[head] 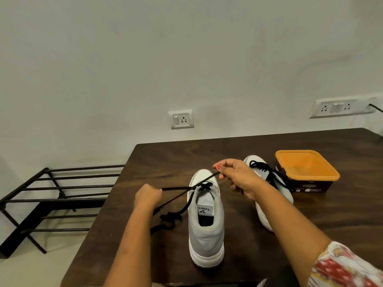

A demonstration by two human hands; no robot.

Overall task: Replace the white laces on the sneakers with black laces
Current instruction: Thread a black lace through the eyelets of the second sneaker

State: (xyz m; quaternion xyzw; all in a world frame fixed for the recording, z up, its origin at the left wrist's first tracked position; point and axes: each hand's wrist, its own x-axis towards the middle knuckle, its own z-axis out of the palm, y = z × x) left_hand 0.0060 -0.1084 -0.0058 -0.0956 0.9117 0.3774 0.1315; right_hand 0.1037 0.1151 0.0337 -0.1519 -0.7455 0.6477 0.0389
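Now both arms reach forward, left hand [147, 196] and right hand [236, 175] each pinching the black lace [178, 195] taut.

tongue label [205, 210] | near sneaker [206, 228] | reads "Velarr…", partly cut off

A: The dark brown wooden table [228, 154] shows bare grain, with a soft sheen towards the far edge.

B: The near grey sneaker [205, 237] is matt woven cloth over a smooth white rubbery sole [207, 258].

A: Its flat black lace [168, 216] looks like dull woven fabric.

B: On the right, the square orange lid [306, 166] is smooth plastic, faintly glossy. The black bar rack [62, 200] on the left is matt painted metal.

A: The white socket plate [182, 119] on the far wall is shiny plastic.
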